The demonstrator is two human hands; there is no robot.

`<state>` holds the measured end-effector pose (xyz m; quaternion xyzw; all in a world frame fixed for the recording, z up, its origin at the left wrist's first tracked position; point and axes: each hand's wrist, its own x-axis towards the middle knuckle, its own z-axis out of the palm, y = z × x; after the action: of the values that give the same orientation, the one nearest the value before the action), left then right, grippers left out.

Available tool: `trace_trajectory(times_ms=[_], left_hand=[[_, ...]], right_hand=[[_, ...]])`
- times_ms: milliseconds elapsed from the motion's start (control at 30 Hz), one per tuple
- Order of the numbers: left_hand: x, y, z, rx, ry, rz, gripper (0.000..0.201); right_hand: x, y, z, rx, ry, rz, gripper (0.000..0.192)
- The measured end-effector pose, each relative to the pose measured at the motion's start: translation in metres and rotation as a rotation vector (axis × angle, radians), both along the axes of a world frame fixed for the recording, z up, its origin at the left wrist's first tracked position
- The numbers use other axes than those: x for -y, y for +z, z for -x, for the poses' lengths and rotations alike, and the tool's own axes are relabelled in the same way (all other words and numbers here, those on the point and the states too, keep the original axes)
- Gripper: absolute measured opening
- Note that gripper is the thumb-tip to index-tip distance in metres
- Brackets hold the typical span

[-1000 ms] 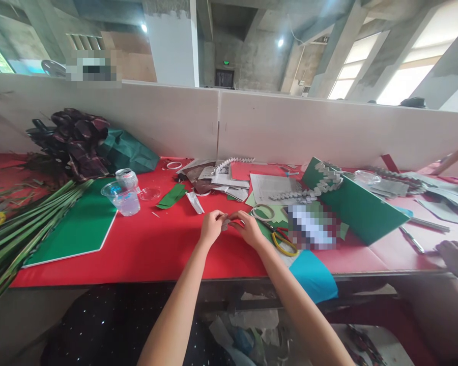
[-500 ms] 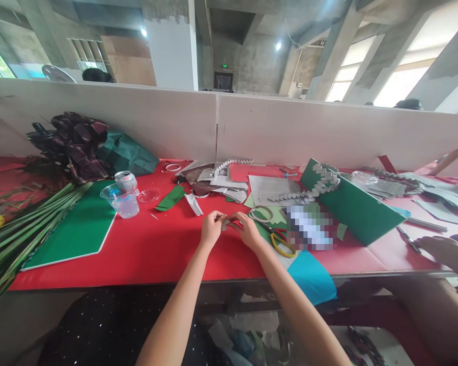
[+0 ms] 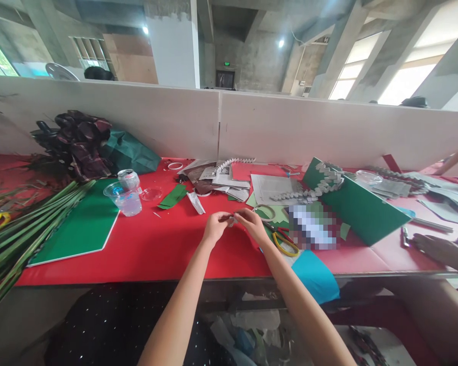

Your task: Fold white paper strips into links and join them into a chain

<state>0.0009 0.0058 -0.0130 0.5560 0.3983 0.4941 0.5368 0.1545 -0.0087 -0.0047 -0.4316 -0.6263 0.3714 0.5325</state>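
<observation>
Between pinching fingers (image 3: 223, 217) of the left hand (image 3: 214, 229) and right hand (image 3: 252, 222), a small paper piece (image 3: 232, 221) is sitting, risking tearing or slipping if they're tugging unevenly.

The bare left forearm (image 3: 185, 300) and right forearm (image 3: 301, 300) slant up from the bottom edge, and I see the left hand (image 3: 216, 227) and right hand (image 3: 251, 222) nearly meeting just below centre, both pinched.

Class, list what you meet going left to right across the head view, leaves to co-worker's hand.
Leaves, cup, green strip, left hand, held piece, right hand, upright green board, co-worker's hand.
</observation>
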Motion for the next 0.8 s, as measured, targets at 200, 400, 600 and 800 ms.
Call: trace_trajectory(times_ms=[200,400,600,800], left_hand=[[0.0011,-0.0039,-0.0065,-0.107,-0.015,-0.037,0.014],[0.0020,-0.0007,-0.0068,-0.128,-0.022,-0.103,0.013],[0.0023,-0.0011,-0.0072,-0.105,-0.066,-0.122,0.014],[0.0069,0.0020,-0.0048,0.013,-0.021,0.074,0.014]], right_hand=[[-0.0017,-0.0011,-0.0023,0.017,-0.101,0.069,0.029],[-0.0003,-0.0026,0.0013,0.012,-0.166,0.020,0.027],[-0.0007,-0.0063,0.0021,0.107,-0.256,-0.054,0.030],[0.0009,-0.0013,0.0029,0.124,-0.174,-0.059,0.028]])
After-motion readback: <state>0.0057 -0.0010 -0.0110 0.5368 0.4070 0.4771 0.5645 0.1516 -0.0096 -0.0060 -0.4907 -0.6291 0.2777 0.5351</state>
